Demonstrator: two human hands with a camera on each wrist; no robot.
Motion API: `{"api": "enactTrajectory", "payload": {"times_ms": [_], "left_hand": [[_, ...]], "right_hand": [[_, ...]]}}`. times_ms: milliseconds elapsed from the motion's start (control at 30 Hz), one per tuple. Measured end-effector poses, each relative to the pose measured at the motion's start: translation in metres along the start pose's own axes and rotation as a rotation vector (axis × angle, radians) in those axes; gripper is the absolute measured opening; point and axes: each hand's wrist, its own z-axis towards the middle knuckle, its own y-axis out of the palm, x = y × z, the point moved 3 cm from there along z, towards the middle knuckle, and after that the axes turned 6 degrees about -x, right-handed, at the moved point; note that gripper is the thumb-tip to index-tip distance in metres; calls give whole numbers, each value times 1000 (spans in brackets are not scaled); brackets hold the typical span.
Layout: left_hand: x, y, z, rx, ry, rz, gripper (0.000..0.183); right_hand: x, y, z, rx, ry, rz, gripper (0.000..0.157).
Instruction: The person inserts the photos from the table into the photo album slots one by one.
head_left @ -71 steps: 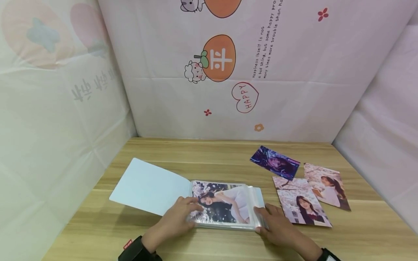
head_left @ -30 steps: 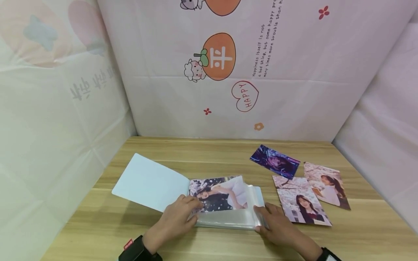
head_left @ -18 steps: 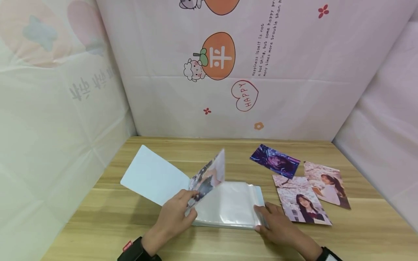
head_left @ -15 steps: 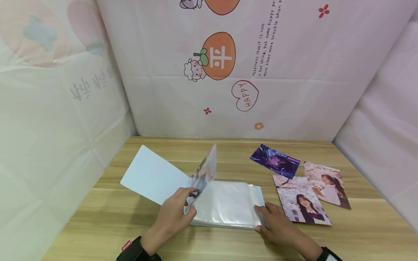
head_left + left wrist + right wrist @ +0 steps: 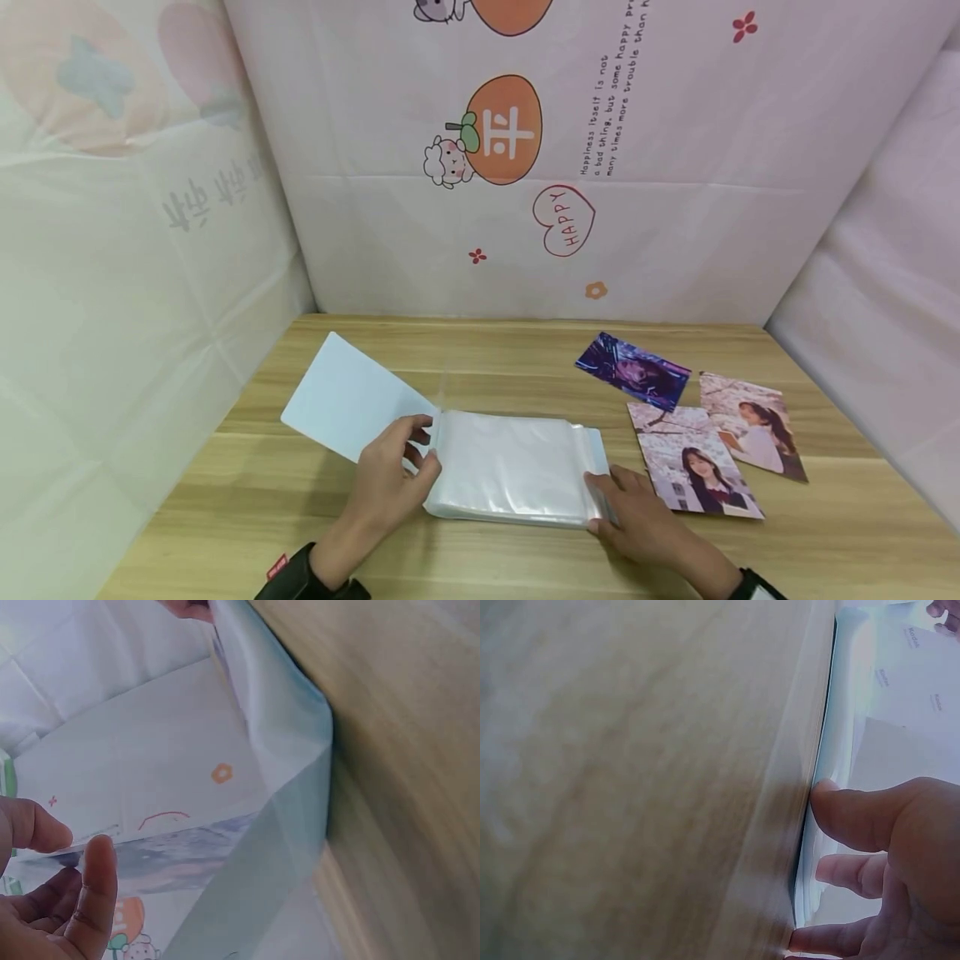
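Observation:
A photo album (image 5: 517,467) with clear plastic sleeves lies open on the wooden table, its pale blue cover (image 5: 348,400) spread to the left. My left hand (image 5: 390,479) is by the spine and pinches a sleeve page (image 5: 176,855) between thumb and fingers. That page stands nearly edge-on in the head view, so its photo is hidden there; the left wrist view shows a strip of it. At the album's right end my right hand (image 5: 637,517) holds the edge, its thumb (image 5: 855,814) against the side in the right wrist view.
Right of the album lie three loose photos: a purple one (image 5: 633,371), a pink blossom portrait (image 5: 697,467) and another blossom portrait (image 5: 757,429) partly under it. A printed white cloth (image 5: 420,250) stands behind the table, with plain-looking cloth sides (image 5: 892,275).
My left hand has lifted the page bearing the photo of a reclining person and swung it left until it stands upright, baring the blank sleeve beneath. My right hand stays at the album's edge.

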Motion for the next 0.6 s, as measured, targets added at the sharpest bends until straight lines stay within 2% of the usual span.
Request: {"api": "enactTrajectory", "payload": {"times_ms": [333,600], "left_hand": [[7,-24,13,78,0,-75,31],[6,-43,17,140,-76,-82,39]], "right_hand": [[1,1,0,1,-2,5,56],[2,1,0,-2,6,14,55]]}}
